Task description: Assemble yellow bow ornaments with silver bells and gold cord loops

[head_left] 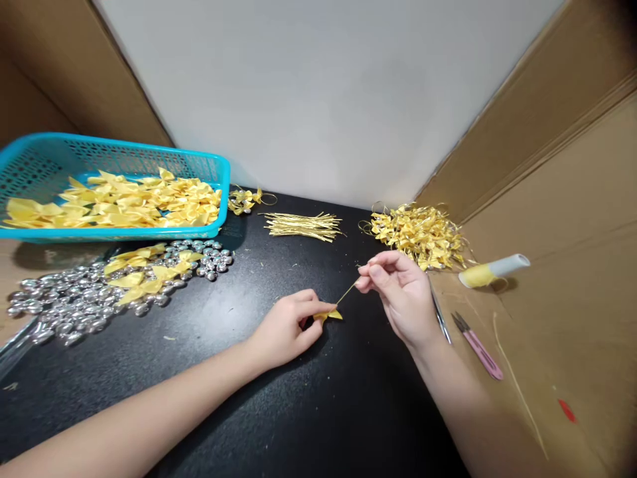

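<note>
My left hand rests low over the black tabletop, its fingers closed on a small yellow ribbon bow and pressing it near the surface. From the bow a thin gold cord runs up to the right, stretched straight. Its upper end sits in the pinched thumb and fingertips of my right hand, which is raised above the table. The left fingers cover part of the bow. Behind both hands lies a bundle of cut gold cords.
At the left a blue basket holds yellow bows, with silver beads in front. Finished-looking gold pieces are heaped back right. Beside my right arm are tweezers, pink thread snips and a spool. Cardboard walls flank the table.
</note>
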The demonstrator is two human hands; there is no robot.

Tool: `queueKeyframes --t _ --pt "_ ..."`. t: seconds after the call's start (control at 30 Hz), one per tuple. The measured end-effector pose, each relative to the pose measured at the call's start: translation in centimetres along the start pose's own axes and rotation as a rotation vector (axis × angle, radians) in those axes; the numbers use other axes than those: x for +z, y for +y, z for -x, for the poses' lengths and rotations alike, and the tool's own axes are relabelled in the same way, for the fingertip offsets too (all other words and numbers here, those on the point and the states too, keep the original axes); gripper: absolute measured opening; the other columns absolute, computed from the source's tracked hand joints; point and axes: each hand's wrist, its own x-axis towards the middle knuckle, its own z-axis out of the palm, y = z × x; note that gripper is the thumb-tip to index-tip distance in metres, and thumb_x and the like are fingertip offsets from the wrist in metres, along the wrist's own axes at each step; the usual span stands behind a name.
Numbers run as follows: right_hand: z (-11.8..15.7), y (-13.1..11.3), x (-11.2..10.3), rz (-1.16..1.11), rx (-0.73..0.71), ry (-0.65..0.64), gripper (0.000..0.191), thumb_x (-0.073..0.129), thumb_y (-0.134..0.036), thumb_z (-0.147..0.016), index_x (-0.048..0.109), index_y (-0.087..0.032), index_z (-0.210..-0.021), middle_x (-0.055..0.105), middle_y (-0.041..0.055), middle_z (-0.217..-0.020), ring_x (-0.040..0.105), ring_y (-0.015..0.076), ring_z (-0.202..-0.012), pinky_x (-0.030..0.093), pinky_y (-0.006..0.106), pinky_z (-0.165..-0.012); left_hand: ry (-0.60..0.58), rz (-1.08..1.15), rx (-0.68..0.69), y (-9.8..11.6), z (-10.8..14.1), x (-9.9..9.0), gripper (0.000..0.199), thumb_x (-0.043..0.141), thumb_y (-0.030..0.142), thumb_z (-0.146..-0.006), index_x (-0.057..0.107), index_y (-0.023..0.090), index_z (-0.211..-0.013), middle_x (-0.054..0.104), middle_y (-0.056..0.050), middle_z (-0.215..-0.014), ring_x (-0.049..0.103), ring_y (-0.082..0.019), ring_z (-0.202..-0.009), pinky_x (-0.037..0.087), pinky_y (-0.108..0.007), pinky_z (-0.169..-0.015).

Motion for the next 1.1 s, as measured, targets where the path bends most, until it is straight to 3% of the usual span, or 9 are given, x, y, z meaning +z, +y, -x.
queueKeyframes --t 0.13,0.33,0.57,0.7,0.77,0.9,1.0,1.1 --pt "0.1 0.4 0.2 0.037 0.036 -0.037 0.019 0.079 -0.032 -0.074 0.066 -0.020 -0.081 0.072 -0.0009 -0.074 0.071 0.0129 -0.064 0.059 0.024 -0.061 -0.036 -0.177 0.075 -0.2 0.5 0.3 0.033 0.047 0.013 -0.087 0.071 0.016 -0.109 0.064 -0.006 -0.085 0.060 -0.016 -0.075 0.049 -0.027 -0.069" --pt "0.2 0.8 0.6 0.029 0.071 -0.068 0.021 0.080 -0.035 -0.071 0.067 -0.020 -0.079 0.071 -0.0008 -0.072 0.070 0.0128 -0.063 0.057 0.025 -0.062 -0.009 -0.344 0.168 -0.7 0.5 0.4 0.028 0.045 0.021 -0.095 0.071 0.019 -0.106 0.064 -0.007 -0.088 0.060 -0.018 -0.078 0.048 -0.029 -0.069" --pt "0.1 0.9 0.7 -0.017 0.101 -0.007 0.030 0.086 -0.039 -0.063 0.066 -0.018 -0.074 0.068 -0.0015 -0.066 0.066 0.0103 -0.057 0.055 0.021 -0.057 0.017 -0.476 0.117 -0.3 0.5 0.5 0.026 0.049 0.029 -0.096 0.074 0.027 -0.105 0.063 -0.007 -0.095 0.058 -0.020 -0.082 0.047 -0.031 -0.070" --pt "0.4 1.3 0.8 -0.055 0.147 -0.029 0.033 0.086 -0.040 -0.062 0.067 -0.018 -0.076 0.070 -0.0003 -0.068 0.067 0.0105 -0.059 0.055 0.021 -0.058 -0.010 -0.552 0.000 -0.4 -0.1 -2.3 0.028 0.054 0.034 -0.093 0.069 0.026 -0.115 0.063 -0.006 -0.109 0.059 -0.018 -0.095 0.049 -0.029 -0.083" --pt "0.6 1.4 0.9 -0.063 0.183 -0.060 0.034 0.087 -0.041 -0.061 0.067 -0.017 -0.076 0.069 0.0000 -0.067 0.066 0.0108 -0.058 0.054 0.022 -0.057 0.046 -0.801 -0.197 -0.8 -0.3 -4.8 0.028 0.050 0.032 -0.095 0.069 0.025 -0.114 0.064 -0.006 -0.108 0.059 -0.019 -0.098 0.048 -0.029 -0.085" --pt "1.0 1.7 0.7 -0.062 0.230 -0.077 0.036 0.087 -0.042 -0.059 0.067 -0.017 -0.075 0.069 0.0001 -0.066 0.065 0.0113 -0.058 0.053 0.023 -0.057 0.109 -0.992 -0.398 -2.2 0.5 -9.5 0.025 0.050 0.018 -0.088 0.073 0.010 -0.095 0.065 -0.018 -0.098 0.057 -0.033 -0.094 0.047 -0.043 -0.076" --pt "1.1 2.1 0.5 -0.066 0.253 -0.067 0.036 0.088 -0.041 -0.058 0.067 -0.017 -0.075 0.068 0.0000 -0.066 0.064 0.0113 -0.058 0.053 0.023 -0.057 0.088 -1.039 -0.432 -2.9 1.4 -10.8 0.024 0.051 0.016 -0.086 0.074 0.009 -0.086 0.065 -0.020 -0.093 0.058 -0.035 -0.093 0.046 -0.044 -0.076" --pt "1.2 3.2 0.5 -0.075 0.274 -0.079 0.037 0.087 -0.042 -0.058 0.066 -0.017 -0.075 0.068 -0.0001 -0.066 0.064 0.0113 -0.057 0.052 0.024 -0.057 0.078 -1.024 -0.419 -3.2 1.8 -10.6 0.023 0.053 0.019 -0.085 0.073 0.010 -0.086 0.066 -0.020 -0.093 0.058 -0.036 -0.095 0.046 -0.045 -0.079"
